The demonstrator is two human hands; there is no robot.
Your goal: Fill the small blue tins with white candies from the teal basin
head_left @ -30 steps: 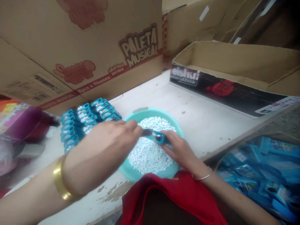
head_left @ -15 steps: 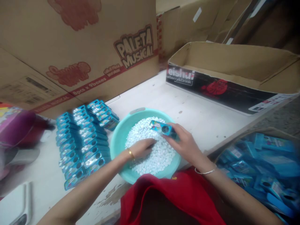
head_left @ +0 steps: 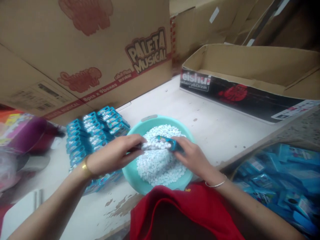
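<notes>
My left hand (head_left: pixel 118 151) is closed on a scoop whose dark handle (head_left: pixel 137 147) shows at the fingertips. A heap of small white candies (head_left: pixel 156 146) covers the scoop, hiding its shape. Its far end meets a small blue candy box (head_left: pixel 166 140), which my right hand (head_left: pixel 192 154) grips at the right end. Both hands are above a turquoise basin (head_left: pixel 186 125) of loose white candies (head_left: pixel 160 170). Left of it, rows of similar blue boxes (head_left: pixel 77 141) stand on the table, some with white candies on top; my left forearm covers part of them.
A large printed carton (head_left: pixel 105 60) stands behind the rows. An open black-sided carton tray (head_left: pixel 225 95) lies at the back right of the white table (head_left: pixel 155 96). Many blue boxes (head_left: pixel 282 180) fill a container at lower right. A purple object (head_left: pixel 32 133) sits at far left.
My left hand has come up out of the candies and moved left, bringing up a loaded scoop. In my right hand the blue box has tilted and moved slightly lower, towards the scoop.
</notes>
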